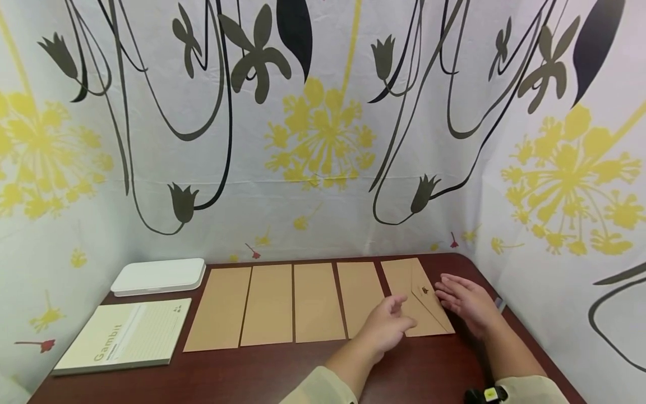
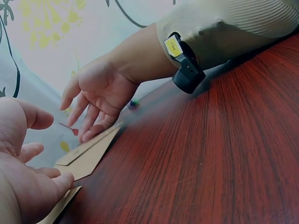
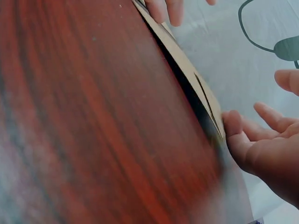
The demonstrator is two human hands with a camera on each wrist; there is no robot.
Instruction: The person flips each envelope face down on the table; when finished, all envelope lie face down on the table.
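Observation:
A kraft-brown envelope [image 1: 421,300] lies flap side up at the right end of a row, its pointed flap bearing a small dark emblem. My left hand [image 1: 386,328] is over its lower left edge, fingers loosely bent, thumb pointing right. Along its right edge is my right hand [image 1: 469,303], palm turned inward and fingers nearly straight. In the right wrist view, the right fingertips [image 3: 232,122] touch the envelope's edge [image 3: 198,84], which stands slightly off the table. Neither hand grips it. Several plain brown envelopes [image 1: 267,303] lie side by side to the left.
A cream notebook [image 1: 141,336] marked "Gambit" lies at the left of the dark red wooden table [image 1: 252,376]. Behind it sits a flat white case [image 1: 158,278]. A small object [image 1: 499,303] shows partly behind the right hand. Patterned cloth [image 1: 323,224] encloses the table's back and sides.

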